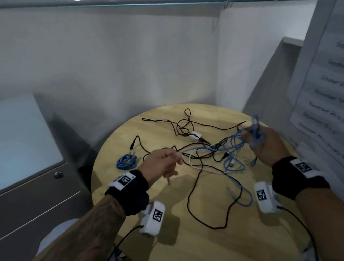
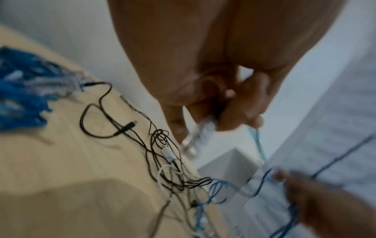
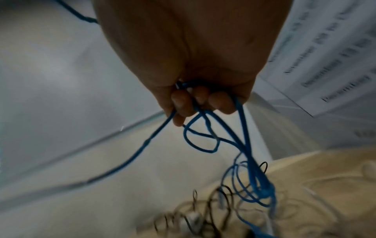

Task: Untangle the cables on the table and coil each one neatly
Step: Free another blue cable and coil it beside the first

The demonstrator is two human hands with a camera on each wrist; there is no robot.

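A tangle of black cables [image 1: 187, 126], a white cable [image 1: 193, 160] and a loose blue cable [image 1: 230, 145] lies on the round wooden table [image 1: 179, 246]. My right hand [image 1: 261, 142] grips several loops of the blue cable [image 3: 242, 128] above the table's right side. My left hand [image 1: 163, 161] pinches the clear plug end [image 2: 195, 138] of that blue cable, which stretches between both hands. A coiled blue cable [image 1: 126, 161] rests at the table's left.
A small white adapter [image 1: 195, 136] sits among the black cables. A grey cabinet [image 1: 22, 167] stands left of the table. Papers with printed text [image 1: 332, 92] hang at the right. White walls lie behind.
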